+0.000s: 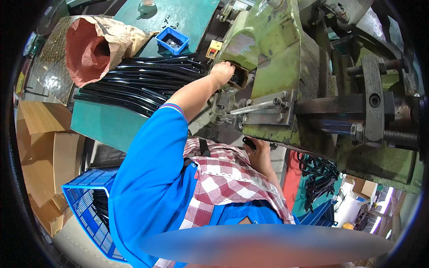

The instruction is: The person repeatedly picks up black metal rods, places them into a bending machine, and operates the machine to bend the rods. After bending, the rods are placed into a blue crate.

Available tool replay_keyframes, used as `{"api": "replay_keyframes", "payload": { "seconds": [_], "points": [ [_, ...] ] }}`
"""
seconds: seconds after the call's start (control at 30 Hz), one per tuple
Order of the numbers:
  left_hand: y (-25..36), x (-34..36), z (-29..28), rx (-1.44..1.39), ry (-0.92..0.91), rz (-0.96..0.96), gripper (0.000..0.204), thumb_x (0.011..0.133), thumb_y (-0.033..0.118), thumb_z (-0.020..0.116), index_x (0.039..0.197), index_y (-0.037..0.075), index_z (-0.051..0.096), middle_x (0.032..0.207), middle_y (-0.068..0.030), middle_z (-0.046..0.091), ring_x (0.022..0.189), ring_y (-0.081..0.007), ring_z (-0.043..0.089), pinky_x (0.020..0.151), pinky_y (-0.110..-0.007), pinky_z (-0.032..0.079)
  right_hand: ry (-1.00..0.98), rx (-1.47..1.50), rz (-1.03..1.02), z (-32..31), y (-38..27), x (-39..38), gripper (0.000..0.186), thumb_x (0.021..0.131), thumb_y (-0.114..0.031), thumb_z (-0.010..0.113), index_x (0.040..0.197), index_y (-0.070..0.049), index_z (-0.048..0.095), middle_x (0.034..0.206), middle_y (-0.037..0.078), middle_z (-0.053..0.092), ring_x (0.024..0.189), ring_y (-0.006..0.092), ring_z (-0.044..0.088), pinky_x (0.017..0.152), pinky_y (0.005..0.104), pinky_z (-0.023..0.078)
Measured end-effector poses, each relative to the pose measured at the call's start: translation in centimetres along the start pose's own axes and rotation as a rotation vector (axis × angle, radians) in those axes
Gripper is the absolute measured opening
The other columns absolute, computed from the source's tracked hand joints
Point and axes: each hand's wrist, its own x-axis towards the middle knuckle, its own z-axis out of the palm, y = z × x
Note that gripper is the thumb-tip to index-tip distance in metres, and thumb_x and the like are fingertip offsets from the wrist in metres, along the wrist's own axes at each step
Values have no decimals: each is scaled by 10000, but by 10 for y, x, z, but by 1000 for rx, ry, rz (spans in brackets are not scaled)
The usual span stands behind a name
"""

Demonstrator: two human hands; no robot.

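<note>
My left hand point(222, 72) reaches out to a small open box point(241, 79) of dark small parts beside the green machine point(275, 62). Its fingers are curled at the box's near left edge, and what they hold, if anything, is hidden. Low beside the machine's front edge, my right hand point(260, 154) grips a black part point(249, 143), partly hidden by the hand and machine. A long metal lever point(257, 106) on the machine lies between my two hands.
Bundled black strips point(134, 85), a paper sack point(127, 38) and a blue tray point(172, 41) lie on the green table point(98, 125). A blue crate point(85, 214) and cardboard boxes point(40, 147) stand at left. More black parts point(317, 178) lie at lower right.
</note>
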Motion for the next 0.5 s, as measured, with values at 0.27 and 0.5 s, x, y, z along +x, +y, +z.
{"api": "replay_keyframes", "payload": {
  "seconds": [0.27, 0.5],
  "points": [
    [10, 14, -32, 141, -399, -26, 213, 856, 168, 528, 893, 115, 731, 952, -83, 709, 916, -245, 682, 774, -370, 535, -60, -133, -91, -8, -7, -2, 248, 772, -107, 699, 993, -8, 645, 890, 172, 652, 802, 349, 632, 710, 409, 491],
    [2, 17, -14, 14, -272, -9, 167, 834, 150, 540, 867, 87, 691, 866, -130, 684, 842, -305, 676, 716, -425, 547, -55, -117, -41, -6, 5, -17, 280, 792, -194, 708, 1000, -20, 637, 895, 189, 645, 774, 365, 615, 694, 445, 482]
  ]
}}
